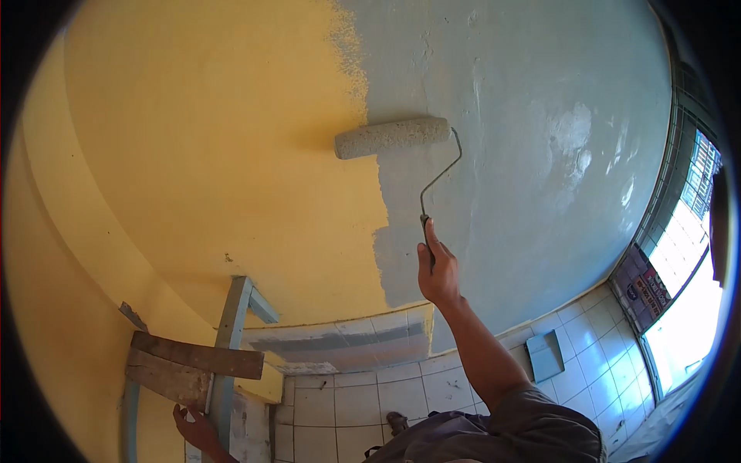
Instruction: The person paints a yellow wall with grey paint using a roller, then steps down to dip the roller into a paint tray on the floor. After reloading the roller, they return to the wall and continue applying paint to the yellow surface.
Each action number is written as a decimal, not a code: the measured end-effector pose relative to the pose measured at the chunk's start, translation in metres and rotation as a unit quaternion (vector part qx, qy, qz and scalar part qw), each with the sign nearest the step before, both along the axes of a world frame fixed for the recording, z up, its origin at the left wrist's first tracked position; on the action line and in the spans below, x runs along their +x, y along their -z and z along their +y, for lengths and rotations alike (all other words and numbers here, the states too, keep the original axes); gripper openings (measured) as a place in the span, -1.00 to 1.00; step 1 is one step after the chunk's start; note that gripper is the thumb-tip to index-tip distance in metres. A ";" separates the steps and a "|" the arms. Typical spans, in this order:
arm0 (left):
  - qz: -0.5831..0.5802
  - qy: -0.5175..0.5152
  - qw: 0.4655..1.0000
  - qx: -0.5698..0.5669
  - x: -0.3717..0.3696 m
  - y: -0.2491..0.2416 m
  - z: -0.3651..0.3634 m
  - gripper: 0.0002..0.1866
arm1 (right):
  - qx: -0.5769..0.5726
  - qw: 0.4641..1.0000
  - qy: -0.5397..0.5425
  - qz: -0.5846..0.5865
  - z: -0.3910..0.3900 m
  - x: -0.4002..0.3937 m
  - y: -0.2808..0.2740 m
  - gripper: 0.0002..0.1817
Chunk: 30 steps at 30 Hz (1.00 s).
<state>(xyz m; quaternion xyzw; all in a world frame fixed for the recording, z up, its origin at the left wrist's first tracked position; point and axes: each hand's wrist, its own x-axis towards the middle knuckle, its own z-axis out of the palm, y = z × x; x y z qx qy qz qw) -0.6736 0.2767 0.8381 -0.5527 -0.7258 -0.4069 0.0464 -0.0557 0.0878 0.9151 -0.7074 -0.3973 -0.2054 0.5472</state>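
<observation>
Right hand: closed around the handle of the paint roller, arm stretched up.
Roller: its sleeve lies pressed on the wall, right at the edge where grey paint meets yellow.
Left hand: down low, fingers wrapped on the wooden ladder, bracing.
Done: the right part of the wall is grey, some patches wet and shiny.
Left: the whole yellow stretch on the left, by my reckoning roughly half.
Floor: white tiles below.
</observation>
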 end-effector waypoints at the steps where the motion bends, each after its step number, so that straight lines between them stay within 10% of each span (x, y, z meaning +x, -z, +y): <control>1: -0.007 0.012 1.000 -0.009 0.001 -0.002 -0.001 -0.42 | 0.020 1.000 -0.012 0.008 -0.001 -0.001 -0.006 -0.41; 5: -0.014 0.024 0.999 -0.024 0.005 -0.011 -0.007 -0.44 | 0.095 0.962 -0.149 0.208 -0.006 -0.011 -0.068 -0.48; 11: -0.007 0.028 1.000 -0.010 -0.001 -0.004 -0.003 -0.46 | 0.108 0.984 -0.099 0.104 0.009 0.018 -0.124 -0.53; 30: -0.011 0.008 1.000 0.004 -0.004 0.000 -0.003 -0.36 | 0.072 0.985 -0.040 0.150 -0.015 -0.001 0.087 -0.55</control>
